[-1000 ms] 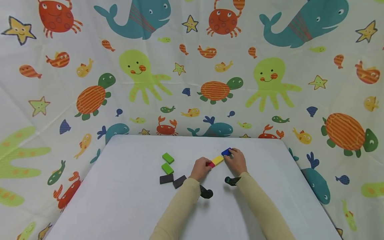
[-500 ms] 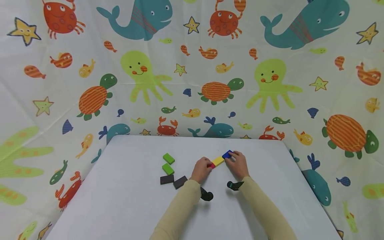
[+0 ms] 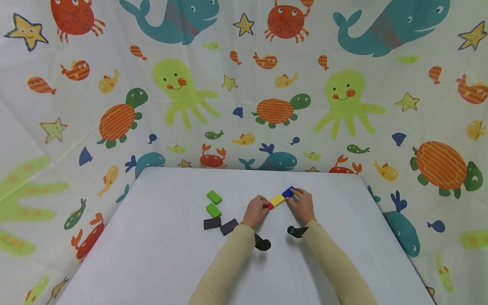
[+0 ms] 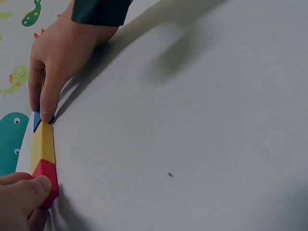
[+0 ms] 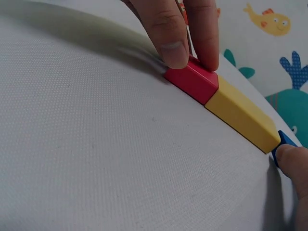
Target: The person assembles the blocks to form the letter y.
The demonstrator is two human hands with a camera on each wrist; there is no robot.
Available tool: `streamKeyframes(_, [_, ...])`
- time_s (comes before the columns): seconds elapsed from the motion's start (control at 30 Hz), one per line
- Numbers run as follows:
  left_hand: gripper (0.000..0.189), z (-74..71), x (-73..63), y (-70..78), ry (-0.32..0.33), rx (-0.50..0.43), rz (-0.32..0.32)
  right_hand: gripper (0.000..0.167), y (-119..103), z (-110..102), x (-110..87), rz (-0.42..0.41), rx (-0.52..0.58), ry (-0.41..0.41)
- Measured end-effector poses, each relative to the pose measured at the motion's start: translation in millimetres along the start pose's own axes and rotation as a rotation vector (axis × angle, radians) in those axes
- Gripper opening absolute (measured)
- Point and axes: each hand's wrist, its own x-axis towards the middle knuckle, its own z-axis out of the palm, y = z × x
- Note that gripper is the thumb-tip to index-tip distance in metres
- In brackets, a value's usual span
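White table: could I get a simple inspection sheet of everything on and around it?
Surface: white table, small dark speck.
Job's things: red block touching yellow block; blue block at yellow's other end, contact unclear.
Clutter: two green blocks and two dark blocks, to the left.
Grippers: bare hands; left hand holds the red block, right hand the blue block.
Cables: nothing seen.
Surroundings: sheet printed with sea creatures.

Two green blocks point(image 3: 214, 210) and two dark blocks point(image 3: 212, 223) lie near one another on the white table point(image 3: 133, 250). Behind it hangs a pale cloth point(image 3: 244, 95) printed with teal whales point(image 3: 392, 29), orange-shelled turtles point(image 3: 275, 111), red crabs point(image 3: 286, 21), lime octopuses point(image 3: 173, 78), small fish point(image 3: 265, 61) and starfish point(image 3: 244, 24).
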Motion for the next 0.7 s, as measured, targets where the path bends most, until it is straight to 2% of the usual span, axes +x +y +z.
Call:
streamKeyframes(0.2, [0.02, -2.9, 1.3, 3.2, 0.004, 0.022, 0.03, 0.05, -0.7, -2.4, 1.8, 0.006, 0.01, 0.001])
streamKeyframes(0.7, [0.023, -5.0, 4.9, 2.6, -0.021, 0.003, -0.005, 0.051, 2.8, -4.7, 7.9, -0.009, 0.017, -0.047])
